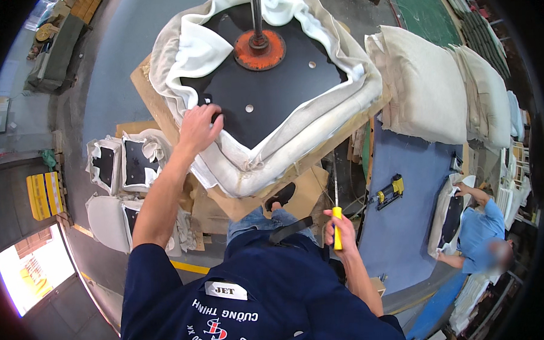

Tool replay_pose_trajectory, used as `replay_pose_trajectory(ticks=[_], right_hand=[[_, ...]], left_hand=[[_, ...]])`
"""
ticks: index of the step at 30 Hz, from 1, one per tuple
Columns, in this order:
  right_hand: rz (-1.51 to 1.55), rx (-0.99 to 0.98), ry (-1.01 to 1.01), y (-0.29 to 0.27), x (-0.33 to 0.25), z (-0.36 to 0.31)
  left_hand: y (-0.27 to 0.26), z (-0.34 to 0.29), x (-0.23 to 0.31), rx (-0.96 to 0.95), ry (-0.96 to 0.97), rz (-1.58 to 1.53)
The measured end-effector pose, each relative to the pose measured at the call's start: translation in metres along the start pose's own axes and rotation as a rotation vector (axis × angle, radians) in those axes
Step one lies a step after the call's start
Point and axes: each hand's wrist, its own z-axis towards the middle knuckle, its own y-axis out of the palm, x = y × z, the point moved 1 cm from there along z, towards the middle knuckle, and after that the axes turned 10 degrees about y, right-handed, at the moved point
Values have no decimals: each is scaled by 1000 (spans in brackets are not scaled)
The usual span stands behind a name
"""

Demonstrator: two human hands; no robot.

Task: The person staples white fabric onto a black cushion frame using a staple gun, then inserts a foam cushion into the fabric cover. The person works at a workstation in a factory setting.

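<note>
On the shirt [306, 291], white lettering [224, 311]. Left hand [198, 128] curls on the cushion [275, 98], grip unclear; right hand [345, 234] clamps a yellow-handled tool [337, 218].

The view looks from the person's head, through the left of two side-by-side fisheye cameras. It faces steeply down at near range, over the left hand [201, 129] and right hand [347, 234], with the wearer's shirt [270, 290] large behind both. The cushion [293, 103] at the left hand meets the upper edge. The wide lens reaches a doorway [36, 271] well beyond the left hand and a co-worker [482, 231] far past the right.
</note>
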Motion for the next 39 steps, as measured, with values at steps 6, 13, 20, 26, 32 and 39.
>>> replay_pose_trajectory(ticks=[6, 13, 20, 26, 32, 39], right_hand=[[-652, 459, -451, 19, -23, -47], [-1496, 442, -606, 99, -78, -36], [-1726, 493, -766, 129, -115, -30], [-1880, 499, -775, 152, -143, -41], [-1943, 446, -691, 171, -161, -45], [-1963, 337, -604, 192, -199, -46]], left_hand=[[19, 39, 130, -8, -111, 240], [63, 34, 82, -63, -84, 201], [46, 25, 50, -38, 5, 205], [39, 26, 36, -88, 17, 181], [38, 27, 27, -70, 39, 158], [38, 30, 21, -47, 72, 149]])
